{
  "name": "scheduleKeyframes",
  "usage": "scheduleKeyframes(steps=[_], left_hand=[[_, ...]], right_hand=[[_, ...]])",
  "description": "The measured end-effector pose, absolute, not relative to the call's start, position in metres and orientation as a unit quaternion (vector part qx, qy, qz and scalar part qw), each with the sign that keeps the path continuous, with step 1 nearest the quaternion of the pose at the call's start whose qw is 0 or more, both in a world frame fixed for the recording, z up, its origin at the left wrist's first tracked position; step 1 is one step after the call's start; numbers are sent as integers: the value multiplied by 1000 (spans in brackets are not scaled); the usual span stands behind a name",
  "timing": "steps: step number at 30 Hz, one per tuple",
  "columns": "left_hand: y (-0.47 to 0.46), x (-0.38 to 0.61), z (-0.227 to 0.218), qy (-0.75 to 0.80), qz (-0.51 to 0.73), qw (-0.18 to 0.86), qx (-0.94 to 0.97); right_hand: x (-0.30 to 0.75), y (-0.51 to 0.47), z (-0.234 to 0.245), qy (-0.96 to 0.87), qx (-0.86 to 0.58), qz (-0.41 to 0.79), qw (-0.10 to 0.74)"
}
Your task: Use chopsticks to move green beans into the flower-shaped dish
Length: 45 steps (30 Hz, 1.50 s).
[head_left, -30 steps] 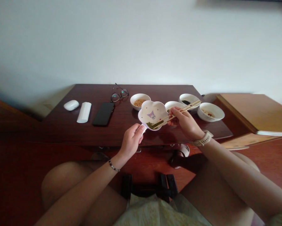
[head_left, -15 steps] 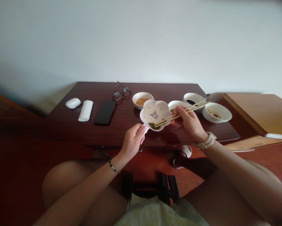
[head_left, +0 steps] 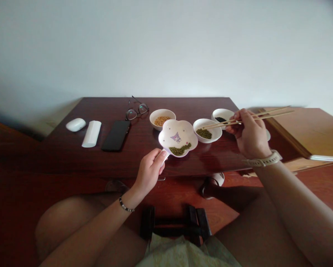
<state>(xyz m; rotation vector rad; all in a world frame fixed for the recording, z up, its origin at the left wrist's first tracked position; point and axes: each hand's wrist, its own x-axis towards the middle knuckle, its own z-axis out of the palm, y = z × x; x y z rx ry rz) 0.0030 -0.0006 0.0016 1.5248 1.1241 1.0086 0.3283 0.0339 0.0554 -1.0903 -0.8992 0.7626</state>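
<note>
My left hand [head_left: 151,168] is closed round the handle of a flower-shaped bowl [head_left: 169,137] with a cartoon figure inside. Small green beans [head_left: 180,149] lie along its near side, and the bowl tilts towards me. In my right hand [head_left: 249,133] is a pair of wooden chopsticks [head_left: 230,121], their tips over a white bowl [head_left: 213,134] of green beans. Whether the tips pinch a bean is too small to tell. Behind that stands a bowl of black beans [head_left: 220,119]. A bowl of yellow beans [head_left: 162,121] sits behind the flower-shaped bowl. My right hand mostly hides another bowl [head_left: 267,135].
To the left on the dark wooden table [head_left: 138,159] lie a black phone [head_left: 116,135], a white case [head_left: 91,134], a white rounded object [head_left: 75,125] and eyeglasses [head_left: 137,111]. A lighter wooden cabinet [head_left: 316,129] stands at the right. Behind the table is a wall.
My right hand has moved right with the chopsticks, whose tips left the flower-shaped bowl and are now at the white bowl of green beans. The view has shifted slightly.
</note>
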Motion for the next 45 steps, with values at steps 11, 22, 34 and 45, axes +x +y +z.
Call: scheduleKeyframes(steps=[11,22,34,45], left_hand=[[-2,2,1,460,410,473,630],[-2,1,0,457,410,474,630],[-3,1,0,454,417,475,628],[-3,2,2,458,411,477,628]], right_hand=[[311,19,66,-459,-487,389,633],[273,17,60,-518,-532,444,502],[279,19,51,-501,-524,421,545],[276,16,56,-526,-527,423,516]])
